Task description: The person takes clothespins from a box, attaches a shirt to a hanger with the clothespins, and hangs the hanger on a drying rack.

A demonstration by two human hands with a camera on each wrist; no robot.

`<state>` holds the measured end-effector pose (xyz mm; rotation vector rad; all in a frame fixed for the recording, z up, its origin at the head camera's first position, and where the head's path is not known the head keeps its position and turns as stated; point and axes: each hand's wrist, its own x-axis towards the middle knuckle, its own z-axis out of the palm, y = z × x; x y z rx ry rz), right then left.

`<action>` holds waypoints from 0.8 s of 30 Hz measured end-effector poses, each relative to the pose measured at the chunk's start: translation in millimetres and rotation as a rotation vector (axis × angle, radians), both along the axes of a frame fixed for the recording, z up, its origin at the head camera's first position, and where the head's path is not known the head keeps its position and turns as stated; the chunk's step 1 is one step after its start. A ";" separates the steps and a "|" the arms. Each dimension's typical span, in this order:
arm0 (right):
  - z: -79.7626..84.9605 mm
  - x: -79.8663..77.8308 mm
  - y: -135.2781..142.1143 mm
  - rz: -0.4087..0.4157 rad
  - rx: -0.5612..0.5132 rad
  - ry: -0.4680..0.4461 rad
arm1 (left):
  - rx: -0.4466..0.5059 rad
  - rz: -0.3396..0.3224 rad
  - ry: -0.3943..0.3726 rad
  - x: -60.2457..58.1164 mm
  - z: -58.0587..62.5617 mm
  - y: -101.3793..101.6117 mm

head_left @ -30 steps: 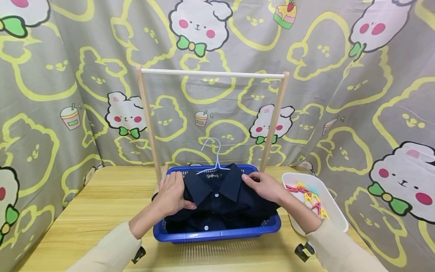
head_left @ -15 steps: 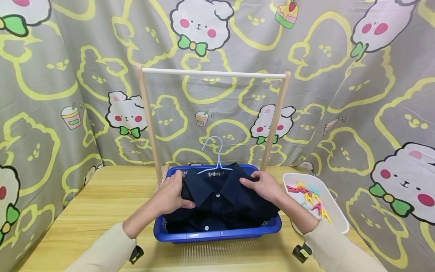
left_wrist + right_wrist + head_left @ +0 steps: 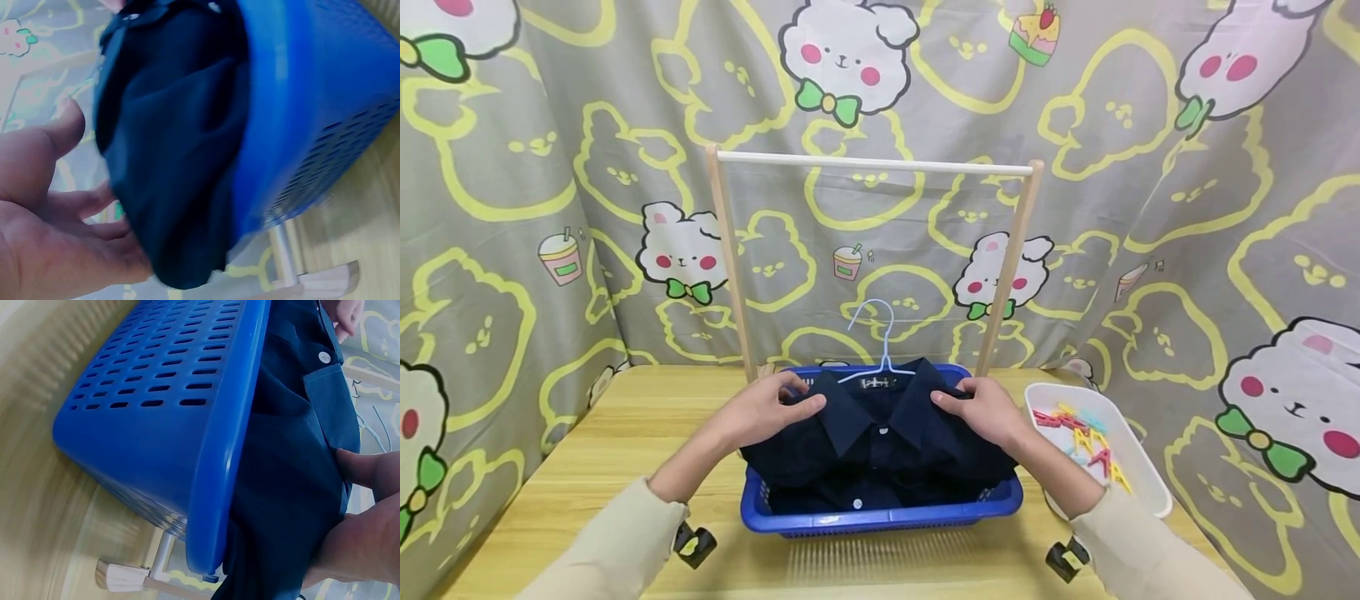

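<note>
A dark navy shirt (image 3: pixel 880 450) with a collar and white buttons lies in the blue basket (image 3: pixel 880 523). Out of its neck stands the hook of a pale blue wire hanger (image 3: pixel 886 337). My left hand (image 3: pixel 767 410) is at the shoulder on the left; in the left wrist view its thumb (image 3: pixel 70 127) stands off the cloth, while the other fingers reach behind the shirt's edge. My right hand (image 3: pixel 988 410) pinches the other shoulder beside the collar, thumb in front and fingers hidden behind the cloth.
Behind the basket rises a rack with wooden posts (image 3: pixel 1015 258) and a white top bar (image 3: pixel 872 162). To the right, a white tray (image 3: pixel 1150 475) holds several coloured clothespins (image 3: pixel 1101 462). A patterned curtain (image 3: pixel 880 233) surrounds the wooden table (image 3: pixel 647 417) at back and sides.
My left hand has loosened from the shirt's shoulder and shifted, its thumb rising up toward the collar. The right hand has stayed nearly in place, and the hanger hook has moved slightly right.
</note>
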<state>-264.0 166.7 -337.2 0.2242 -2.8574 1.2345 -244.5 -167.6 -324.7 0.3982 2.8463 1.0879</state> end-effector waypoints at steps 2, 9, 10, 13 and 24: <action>0.4 0.6 -0.6 -0.005 -0.008 0.000 | -0.011 0.016 0.037 -2.0 -4.5 0.5; 0.1 1.2 -1.2 -0.027 -0.020 -0.002 | 0.004 0.039 0.065 -6.3 -14.4 2.4; 0.2 1.3 -1.0 -0.028 -0.021 -0.001 | 0.001 0.042 0.069 -6.6 -15.1 2.4; 0.4 1.1 0.1 -0.033 -0.031 -0.008 | -0.003 0.050 0.079 -7.0 -15.2 1.2; 11.9 -0.8 9.2 -0.057 -0.049 0.007 | 0.032 0.098 0.097 -5.6 -10.8 -14.8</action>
